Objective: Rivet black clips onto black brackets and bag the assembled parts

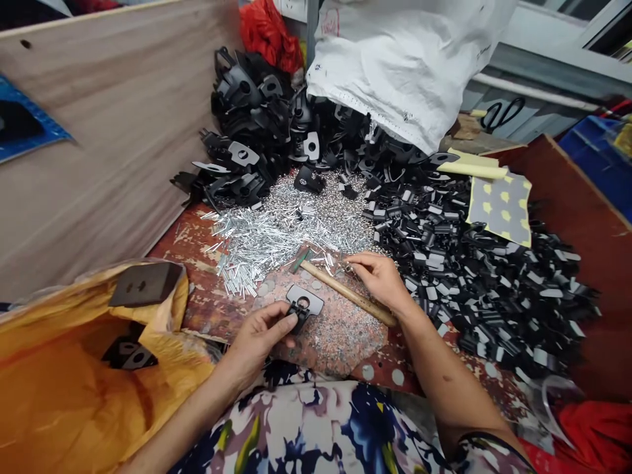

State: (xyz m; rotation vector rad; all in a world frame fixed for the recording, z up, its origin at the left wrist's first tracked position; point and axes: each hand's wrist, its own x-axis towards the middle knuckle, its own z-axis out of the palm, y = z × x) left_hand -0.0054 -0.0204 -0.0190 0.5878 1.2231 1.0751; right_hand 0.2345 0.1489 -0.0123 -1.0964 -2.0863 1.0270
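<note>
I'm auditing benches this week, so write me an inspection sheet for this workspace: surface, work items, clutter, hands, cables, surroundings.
Surface: red-brown tabletop, paint worn; speckled slab in the middle.
Work items: black part with a grey face, in hand; wooden-handled tool lying across the slab; heaped metal pins; black clips piled right; more black parts behind.
Clutter: patterned sheet on the clips; loose grey discs near the front edge.
Hands: left hand grips the black part; right hand above the tool's handle, its hold unclear.
Cables: nothing seen.
Surroundings: wooden panel and yellow bag left; white sack behind.
</note>
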